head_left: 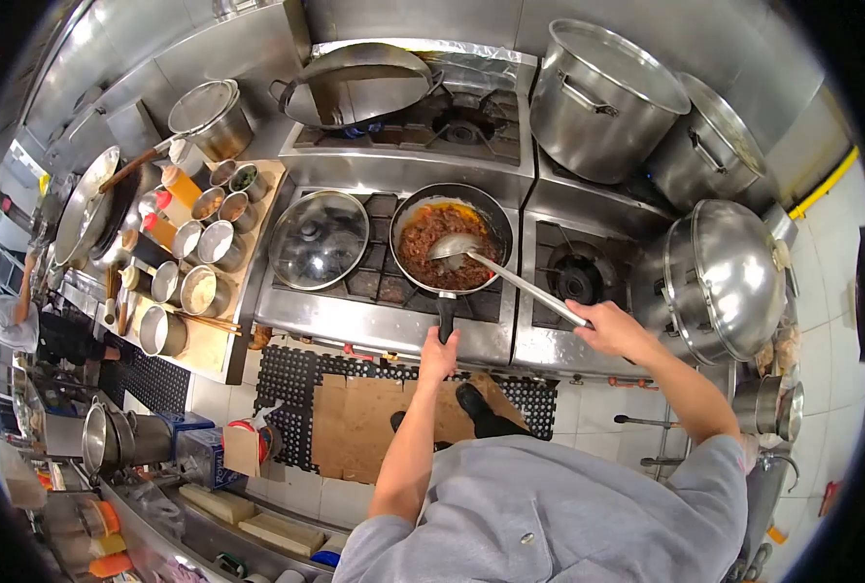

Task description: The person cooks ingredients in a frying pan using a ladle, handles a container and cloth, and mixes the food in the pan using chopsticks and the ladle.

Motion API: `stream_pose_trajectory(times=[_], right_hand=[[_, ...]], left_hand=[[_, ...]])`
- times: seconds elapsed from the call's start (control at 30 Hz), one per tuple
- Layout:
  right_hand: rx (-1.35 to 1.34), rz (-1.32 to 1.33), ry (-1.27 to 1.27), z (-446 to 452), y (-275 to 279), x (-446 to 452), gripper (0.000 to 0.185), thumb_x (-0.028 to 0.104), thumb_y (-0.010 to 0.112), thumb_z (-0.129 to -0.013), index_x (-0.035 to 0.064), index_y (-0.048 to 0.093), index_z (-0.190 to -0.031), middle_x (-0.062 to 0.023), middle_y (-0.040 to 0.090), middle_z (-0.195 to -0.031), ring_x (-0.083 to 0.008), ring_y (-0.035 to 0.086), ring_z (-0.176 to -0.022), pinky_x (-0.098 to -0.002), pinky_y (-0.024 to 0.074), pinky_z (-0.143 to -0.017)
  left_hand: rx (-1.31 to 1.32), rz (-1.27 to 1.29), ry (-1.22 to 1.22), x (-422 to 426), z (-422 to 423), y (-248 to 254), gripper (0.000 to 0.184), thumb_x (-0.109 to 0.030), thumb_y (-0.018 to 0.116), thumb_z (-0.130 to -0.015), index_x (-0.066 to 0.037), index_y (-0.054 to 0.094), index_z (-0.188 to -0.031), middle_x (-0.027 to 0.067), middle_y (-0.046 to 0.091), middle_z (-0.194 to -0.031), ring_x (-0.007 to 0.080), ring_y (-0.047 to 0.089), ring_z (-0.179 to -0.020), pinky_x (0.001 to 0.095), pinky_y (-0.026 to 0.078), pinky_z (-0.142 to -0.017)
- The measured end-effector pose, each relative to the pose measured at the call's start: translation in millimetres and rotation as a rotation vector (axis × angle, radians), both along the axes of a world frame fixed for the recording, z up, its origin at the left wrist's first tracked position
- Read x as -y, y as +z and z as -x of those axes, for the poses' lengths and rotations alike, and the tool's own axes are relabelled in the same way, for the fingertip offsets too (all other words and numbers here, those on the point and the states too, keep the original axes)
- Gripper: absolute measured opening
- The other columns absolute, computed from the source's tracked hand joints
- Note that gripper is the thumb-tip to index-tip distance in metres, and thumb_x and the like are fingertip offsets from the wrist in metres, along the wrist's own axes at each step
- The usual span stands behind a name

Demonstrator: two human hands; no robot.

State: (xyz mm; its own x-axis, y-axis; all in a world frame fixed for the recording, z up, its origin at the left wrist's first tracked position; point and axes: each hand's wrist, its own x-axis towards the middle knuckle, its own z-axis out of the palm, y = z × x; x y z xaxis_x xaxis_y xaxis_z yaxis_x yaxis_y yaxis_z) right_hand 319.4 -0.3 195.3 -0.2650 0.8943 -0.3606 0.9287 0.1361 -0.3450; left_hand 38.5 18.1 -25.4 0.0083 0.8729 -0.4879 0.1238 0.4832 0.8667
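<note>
Steadying the pan (499,225) on the stove (384,323), my left grip (439,356) is closed round its black handle (446,313), while my right grip (607,328) holds the ladle (525,287), its bowl in the food (421,241). Too hard a push could spill food over the rim; a slack left grip could let the pan slide. The food looks reddish brown and crumbly, orange oil (463,209) along its far edge; whether its underside is sticking, I can't tell.

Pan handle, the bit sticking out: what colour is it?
The pan handle is black, seen in the head view.
</note>
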Motion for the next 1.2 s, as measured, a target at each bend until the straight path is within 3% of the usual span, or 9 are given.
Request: stream_pose_trajectory(times=[0.1,0.17,0.3,0.63,0.67,0.8,0.9,1.07,1.2], right_hand=[[-0.079,0.128,-0.13,-7.4,14.1,17.1,0.058,0.016,0.065,-0.083,0.0048,0.044,-0.137,-0.0257,0.064,-0.086,-0.0351,0.066,-0.076,-0.0372,0.0501,-0.072],[-0.254,-0.16,-0.037,-35.6,-15.9,24.3,0.057,0.015,0.067,-0.083,0.0039,0.046,-0.135,-0.0265,0.064,-0.092,-0.0329,0.065,-0.078,-0.0347,0.049,-0.075],[-0.251,-0.078,-0.215,-14.8,-6.1,7.5,0.055,0.015,0.066,-0.084,0.0025,0.047,-0.133,-0.0286,0.062,-0.098,-0.0335,0.064,-0.08,-0.0338,0.0483,-0.077],[-0.184,-0.037,-0.141,17.3,-65.9,-66.5,0.054,0.01,0.065,-0.084,0.0,0.045,-0.134,-0.0285,0.062,-0.1,-0.0304,0.063,-0.08,-0.0316,0.0471,-0.078],[-0.272,-0.146,-0.028,9.5,-86.0,-68.1,0.052,0.012,0.06,-0.087,0.0026,0.045,-0.135,-0.0279,0.061,-0.082,-0.0354,0.063,-0.074,-0.0406,0.0475,-0.071],[-0.096,0.036,0.052,17.4,-52.5,-54.0,0.056,0.007,0.058,-0.084,0.0055,0.043,-0.137,-0.0229,0.06,-0.077,-0.0336,0.061,-0.07,-0.0437,0.0457,-0.066],[-0.02,-0.248,0.32,-13.0,-68.1,-48.6,0.059,0.005,0.06,-0.08,0.0066,0.044,-0.137,-0.0189,0.059,-0.078,-0.0336,0.059,-0.07,-0.0438,0.0465,-0.064],[0.299,-0.333,0.345,-52.2,-36.8,-53.8,0.065,0.001,0.054,-0.077,0.0323,0.048,-0.135,-0.0092,0.055,-0.09,-0.031,0.06,-0.071,-0.0427,0.0517,-0.064],[0.385,-0.371,0.374,-61.8,-10.2,-70.0,0.061,0.001,0.052,-0.08,0.0319,0.05,-0.132,-0.0091,0.055,-0.088,-0.0314,0.061,-0.07,-0.0437,0.0508,-0.062]], left_hand=[[-0.012,-0.007,0.002,-0.2,2.1,1.2,0.037,-0.033,0.059,-0.091,-0.002,0.048,-0.108,0.0096,0.055,-0.059,0.0183,0.052,-0.041,0.0329,0.041,-0.038],[-0.107,-0.02,-0.018,0.2,5.4,11.6,0.039,-0.038,0.058,-0.09,-0.001,0.052,-0.102,0.0124,0.057,-0.061,0.0213,0.056,-0.045,0.0355,0.044,-0.043],[-0.299,-0.208,0.008,-5.9,12.5,-28.3,0.043,-0.042,0.058,-0.09,0.0,0.057,-0.097,0.0161,0.061,-0.065,0.0267,0.061,-0.052,0.0391,0.047,-0.052],[-0.281,-0.056,-0.022,-4.5,20.8,30.0,0.045,-0.045,0.058,-0.09,0.0,0.059,-0.096,0.0174,0.062,-0.066,0.0293,0.063,-0.057,0.0404,0.049,-0.058],[-0.269,-0.025,-0.024,-2.9,20.2,35.1,0.045,-0.044,0.057,-0.09,0.0,0.059,-0.096,0.0172,0.062,-0.066,0.0289,0.063,-0.057,0.0404,0.049,-0.058],[-0.364,-0.189,-0.011,-7.3,19.6,-9.5,0.045,-0.045,0.057,-0.09,-0.001,0.059,-0.096,0.0172,0.061,-0.066,0.0289,0.062,-0.056,0.0397,0.048,-0.055],[-0.255,-0.041,-0.002,-4.8,20.4,17.5,0.046,-0.045,0.057,-0.089,0.0,0.059,-0.098,0.0196,0.062,-0.069,0.0327,0.062,-0.057,0.0409,0.048,-0.054],[-0.293,-0.028,-0.025,-5.5,19.4,14.4,0.045,-0.045,0.057,-0.089,0.0,0.059,-0.097,0.0211,0.063,-0.071,0.0342,0.063,-0.059,0.0417,0.048,-0.053],[-0.342,-0.083,-0.002,-5.1,19.3,12.9,0.046,-0.045,0.057,-0.089,0.0,0.059,-0.096,0.0211,0.063,-0.07,0.0338,0.062,-0.058,0.0419,0.047,-0.053]])
